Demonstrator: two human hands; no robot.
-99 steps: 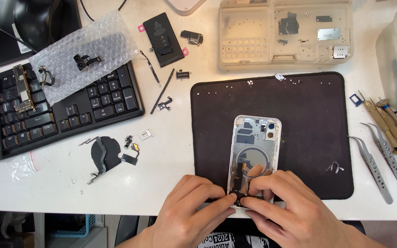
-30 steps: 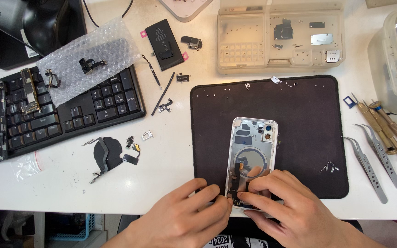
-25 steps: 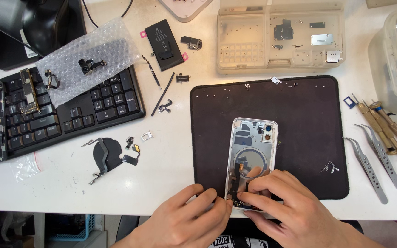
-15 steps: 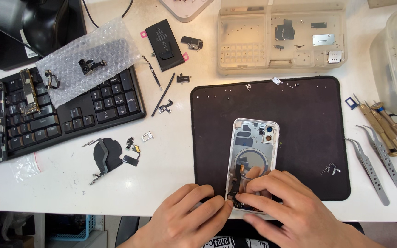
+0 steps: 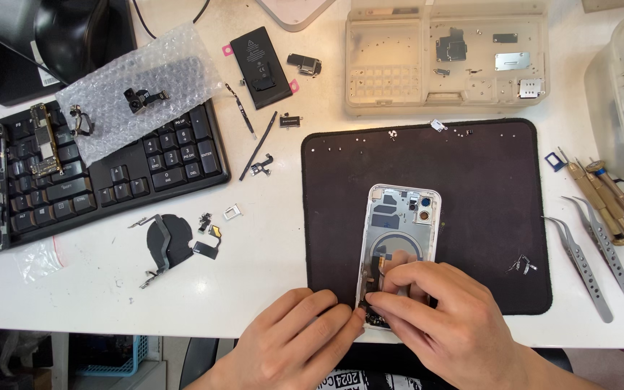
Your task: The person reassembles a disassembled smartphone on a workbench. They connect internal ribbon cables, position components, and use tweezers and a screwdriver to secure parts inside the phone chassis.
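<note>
The head view looks down on a white worktable [image 5: 110,289]. At lower centre of the frame an opened phone housing [image 5: 402,231] lies face up on a dark mat [image 5: 485,188], its lower end under both hands. The left hand [image 5: 290,347] comes in from the bottom edge, its fingers drawn close together and its fingertips [image 5: 348,318] pressed against the housing's lower left corner. The right hand [image 5: 449,325] lies across the housing's lower part, fingers curled narrowly, pinching at a small dark part [image 5: 371,310] by the bottom edge; whether that part is truly gripped cannot be told. At left sits a black keyboard [image 5: 110,173] with a sheet of bubble wrap [image 5: 139,87] lying partly over it. A phone battery [image 5: 261,66] lies at upper centre, a beige parts tray [image 5: 445,54] at upper right, and tweezers [image 5: 594,253] at the right edge, off the mat.
</note>
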